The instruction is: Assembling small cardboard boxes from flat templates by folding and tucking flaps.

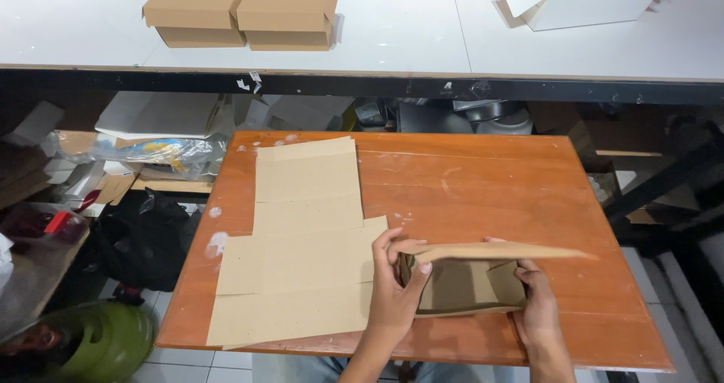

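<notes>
The left hand [392,292] and right hand [537,307] grasp opposite ends of a half-folded cardboard box [464,281], its long axis running left-right between them on the worktop [490,179].

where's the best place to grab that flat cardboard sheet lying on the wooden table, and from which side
Probably the flat cardboard sheet is easiest taken at its bottom-left corner, coming from the near edge of the wooden table. It lies flat, offering no raised lip, but that corner sits at the table edge, so fingers could pinch it there.
</notes>
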